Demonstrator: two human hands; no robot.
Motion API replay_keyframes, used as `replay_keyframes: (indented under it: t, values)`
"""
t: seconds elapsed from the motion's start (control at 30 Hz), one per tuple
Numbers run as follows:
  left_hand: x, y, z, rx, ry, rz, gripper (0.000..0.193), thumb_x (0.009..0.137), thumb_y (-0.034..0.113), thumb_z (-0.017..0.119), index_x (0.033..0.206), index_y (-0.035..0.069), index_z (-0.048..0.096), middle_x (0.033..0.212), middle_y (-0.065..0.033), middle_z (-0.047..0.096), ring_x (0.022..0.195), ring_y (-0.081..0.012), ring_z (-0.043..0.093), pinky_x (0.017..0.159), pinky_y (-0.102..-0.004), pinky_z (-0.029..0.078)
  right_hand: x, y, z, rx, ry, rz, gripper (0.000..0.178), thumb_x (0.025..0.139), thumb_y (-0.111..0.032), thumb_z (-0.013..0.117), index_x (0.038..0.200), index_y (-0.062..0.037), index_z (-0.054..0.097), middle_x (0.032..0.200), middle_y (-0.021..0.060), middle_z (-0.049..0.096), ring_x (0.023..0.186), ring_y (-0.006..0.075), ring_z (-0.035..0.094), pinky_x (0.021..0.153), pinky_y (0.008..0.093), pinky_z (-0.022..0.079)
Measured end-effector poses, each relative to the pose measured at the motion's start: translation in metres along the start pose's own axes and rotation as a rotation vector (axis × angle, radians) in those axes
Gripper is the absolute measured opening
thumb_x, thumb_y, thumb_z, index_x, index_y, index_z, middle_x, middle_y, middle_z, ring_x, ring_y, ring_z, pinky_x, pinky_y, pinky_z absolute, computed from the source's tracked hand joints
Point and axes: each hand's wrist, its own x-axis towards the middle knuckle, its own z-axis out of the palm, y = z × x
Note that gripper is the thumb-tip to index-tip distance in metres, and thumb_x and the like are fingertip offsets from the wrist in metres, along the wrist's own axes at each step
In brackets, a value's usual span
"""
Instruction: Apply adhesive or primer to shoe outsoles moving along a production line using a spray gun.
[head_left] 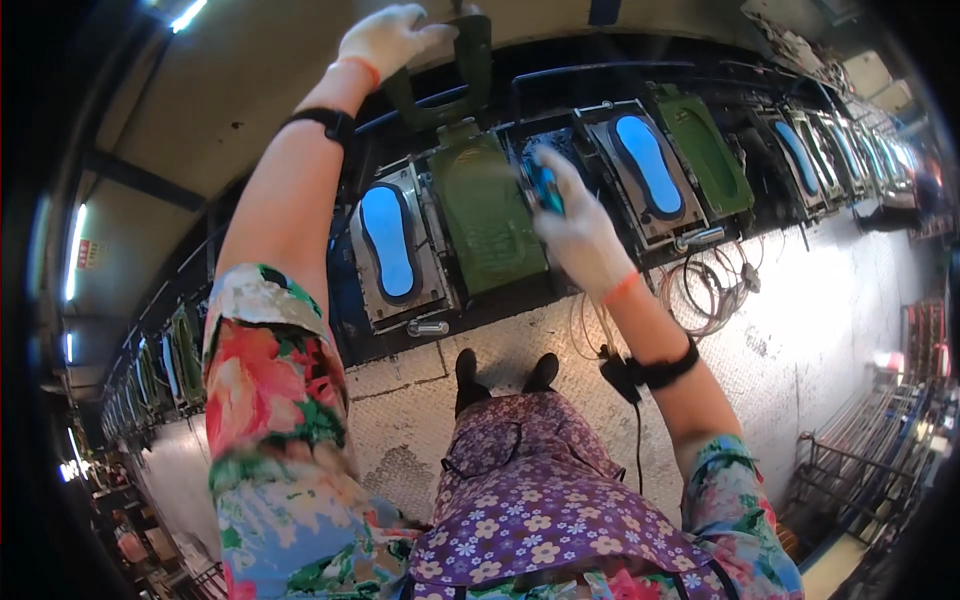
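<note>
My left hand (385, 45), in a white glove, is raised beside an upright green mould frame (472, 65). Its fingers are apart, and the thumb reaches to the frame's edge. In my right hand (585, 240), also white-gloved and blurred, is a small teal hand tool (546, 188); motion blur hides its exact kind. The tool is over the right edge of an open green mould (485, 215). To the left of that mould, a blue shoe sole (388, 240) with a dark rim lies on a metal plate. Another blue sole (648, 165) lies to the right of my hand.
A second green mould (708, 155) stands beside the right sole. More mould stations (800, 155) continue along the curved line on both sides. Coiled hoses (705, 295) hang over the floor below the stations. A metal rack (850, 465) stands at the lower right.
</note>
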Motion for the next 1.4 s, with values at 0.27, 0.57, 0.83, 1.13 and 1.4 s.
replay_keyframes:
  t: [0.27, 0.57, 0.83, 1.13, 1.4]
  values:
    - [0.025, -0.009, -0.011, -0.138, -0.117, -0.049, 0.055, 0.104, 0.059, 0.054, 0.109, 0.009, 0.077, 0.11, -0.0226, 0.075, 0.112, -0.0426, 0.068, 0.097, -0.0485, 0.051, 0.161, 0.002, 0.029, -0.366, 0.07, -0.192, 0.065, 0.089, -0.011, 0.055, 0.154, -0.0044, 0.049, 0.129, 0.0388, 0.064, 0.123, 0.0527, 0.061, 0.106, 0.0498, 0.049]
    - [0.041, -0.028, -0.003, -0.571, -0.116, -0.079, 0.062, 0.108, 0.058, 0.048, 0.116, 0.003, 0.074, 0.117, -0.0234, 0.075, 0.114, -0.0403, 0.068, 0.099, -0.0453, 0.05, -0.016, 0.037, -0.015, -0.346, -0.271, 0.216, 0.064, 0.09, 0.006, 0.056, 0.153, -0.0072, 0.05, 0.128, 0.0269, 0.069, 0.123, 0.041, 0.066, 0.105, 0.0423, 0.052]
    - [0.07, -0.078, 0.006, -0.315, -0.121, 0.05, 0.059, 0.111, 0.051, 0.042, 0.12, 0.002, 0.073, 0.126, -0.0243, 0.073, 0.124, -0.0413, 0.064, 0.106, -0.0452, 0.048, 0.07, -0.072, 0.007, 0.039, -0.051, 0.241, 0.073, 0.095, -0.003, 0.06, 0.164, -0.0162, 0.041, 0.1, 0.0051, 0.065, 0.062, 0.0119, 0.06, 0.058, 0.0284, 0.052]
    - [0.082, -0.061, 0.003, -0.674, -0.093, -0.161, 0.056, 0.112, 0.046, 0.041, 0.119, 0.001, 0.073, 0.122, -0.0218, 0.075, 0.119, -0.0369, 0.067, 0.103, -0.0447, 0.049, 0.114, -0.094, 0.033, -0.117, 0.228, 0.071, 0.076, 0.089, -0.009, 0.056, 0.163, -0.0115, 0.039, 0.137, 0.0278, 0.065, 0.111, 0.0374, 0.07, 0.1, 0.0403, 0.053]
    - [0.09, -0.162, 0.041, -1.092, -0.152, -0.288, 0.033, 0.111, 0.033, 0.052, 0.111, 0.008, 0.074, 0.1, -0.0055, 0.071, 0.088, -0.0179, 0.061, 0.085, -0.0347, 0.051, 0.139, -0.187, 0.069, -0.072, 0.064, -0.223, 0.064, 0.089, -0.006, 0.059, 0.152, -0.0083, 0.048, 0.119, 0.0225, 0.065, 0.091, 0.0326, 0.065, 0.083, 0.0416, 0.052]
